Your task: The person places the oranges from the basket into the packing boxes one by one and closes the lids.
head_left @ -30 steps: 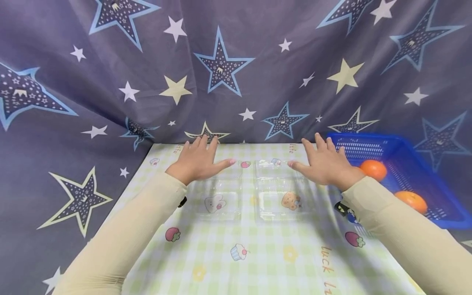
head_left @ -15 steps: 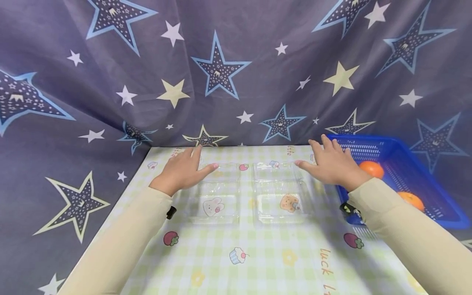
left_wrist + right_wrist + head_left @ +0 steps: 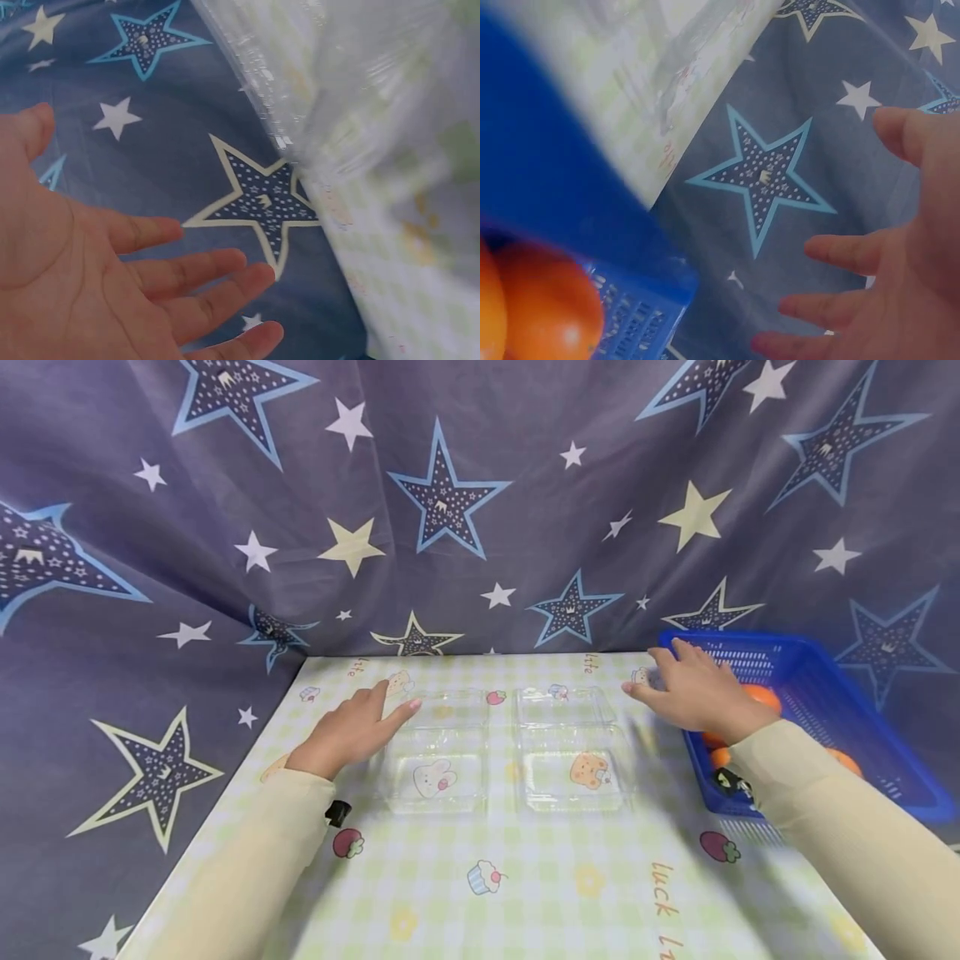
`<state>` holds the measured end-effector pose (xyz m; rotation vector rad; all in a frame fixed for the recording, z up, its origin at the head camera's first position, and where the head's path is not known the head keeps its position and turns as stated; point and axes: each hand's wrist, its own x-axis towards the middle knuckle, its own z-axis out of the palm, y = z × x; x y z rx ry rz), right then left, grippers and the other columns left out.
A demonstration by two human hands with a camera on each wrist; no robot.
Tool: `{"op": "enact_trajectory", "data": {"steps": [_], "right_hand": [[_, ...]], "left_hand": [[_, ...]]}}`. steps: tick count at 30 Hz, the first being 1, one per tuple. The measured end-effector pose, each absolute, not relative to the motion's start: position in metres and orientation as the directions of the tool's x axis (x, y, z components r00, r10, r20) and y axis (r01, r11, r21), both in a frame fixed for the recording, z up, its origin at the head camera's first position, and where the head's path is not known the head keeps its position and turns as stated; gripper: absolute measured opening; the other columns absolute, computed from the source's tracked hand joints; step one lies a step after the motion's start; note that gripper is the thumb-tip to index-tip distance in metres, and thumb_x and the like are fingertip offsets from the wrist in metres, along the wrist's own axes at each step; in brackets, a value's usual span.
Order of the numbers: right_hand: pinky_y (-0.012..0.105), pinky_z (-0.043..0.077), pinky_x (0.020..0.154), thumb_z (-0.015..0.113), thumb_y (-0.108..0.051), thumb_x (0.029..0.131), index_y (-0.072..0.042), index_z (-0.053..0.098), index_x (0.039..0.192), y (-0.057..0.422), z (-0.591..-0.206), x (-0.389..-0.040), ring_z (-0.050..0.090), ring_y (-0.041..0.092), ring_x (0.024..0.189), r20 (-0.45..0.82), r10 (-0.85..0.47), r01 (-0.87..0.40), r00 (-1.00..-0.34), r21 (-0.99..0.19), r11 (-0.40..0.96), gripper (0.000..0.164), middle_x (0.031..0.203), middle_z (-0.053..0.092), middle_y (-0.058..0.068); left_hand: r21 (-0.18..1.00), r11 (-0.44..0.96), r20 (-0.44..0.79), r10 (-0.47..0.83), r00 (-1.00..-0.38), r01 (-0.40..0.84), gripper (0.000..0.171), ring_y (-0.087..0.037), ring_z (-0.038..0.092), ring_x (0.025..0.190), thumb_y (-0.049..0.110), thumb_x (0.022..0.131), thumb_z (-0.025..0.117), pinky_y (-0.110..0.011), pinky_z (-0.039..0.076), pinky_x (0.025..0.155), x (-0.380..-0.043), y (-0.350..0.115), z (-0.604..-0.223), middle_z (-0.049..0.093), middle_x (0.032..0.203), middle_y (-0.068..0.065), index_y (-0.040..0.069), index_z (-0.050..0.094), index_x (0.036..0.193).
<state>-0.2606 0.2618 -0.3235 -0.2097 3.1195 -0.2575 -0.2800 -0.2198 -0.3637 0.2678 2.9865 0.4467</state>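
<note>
My left hand (image 3: 352, 731) hovers left of a clear plastic clamshell box (image 3: 437, 783), fingers spread and holding nothing. In the left wrist view the palm (image 3: 75, 262) and loosely extended fingers show plainly. A second clear clamshell box (image 3: 573, 785) lies beside the first, its lid folded back toward the curtain. Over the near left rim of the blue plastic basket (image 3: 817, 664) is my right hand (image 3: 697, 689), empty, its fingers extended. Inside the basket are several oranges (image 3: 762, 697), partly hidden by the right hand and sleeve. Two oranges (image 3: 551, 300) show close up in the right wrist view.
A checked cloth with printed fruit and cupcakes covers the table (image 3: 540, 902). Behind and to the left hangs a dark star-patterned curtain (image 3: 450, 585). The basket stands at the table's right edge.
Both hands have moved apart. My left hand has drawn back leftward, away from the left box; my right hand has shifted right to the basket's rim. The boxes stay where they were.
</note>
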Motion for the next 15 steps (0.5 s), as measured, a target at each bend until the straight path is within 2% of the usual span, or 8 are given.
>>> {"op": "enact_trajectory", "data": {"steps": [11, 15], "right_hand": [[0.082, 0.011, 0.111, 0.024, -0.090, 0.089, 0.000, 0.027, 0.161, 0.280, -0.326, -0.262, 0.016, 0.061, 0.148, -0.013, -0.126, -0.122, -0.992, -0.164, 0.979, 0.116, 0.163, 0.019, 0.038], [0.081, 0.011, 0.111, 0.023, -0.089, 0.090, 0.002, 0.028, 0.160, 0.286, -0.328, -0.263, 0.017, 0.061, 0.148, -0.016, -0.116, -0.112, -0.993, -0.150, 0.982, 0.115, 0.163, 0.019, 0.038]], "left_hand": [[0.416, 0.903, -0.153, 0.184, -0.971, 0.106, 0.112, -0.050, 0.023, 0.153, 0.085, 0.094, 0.020, -0.068, 0.023, 0.119, -0.273, -0.236, -0.387, 0.021, 0.166, -0.032, -0.002, 0.010, 0.164], [0.452, 0.887, -0.166, 0.186, -0.968, 0.093, 0.114, -0.050, 0.021, 0.154, 0.086, 0.094, 0.021, -0.067, 0.022, 0.121, -0.271, -0.240, -0.394, 0.020, 0.166, -0.033, -0.004, 0.010, 0.163]]}}
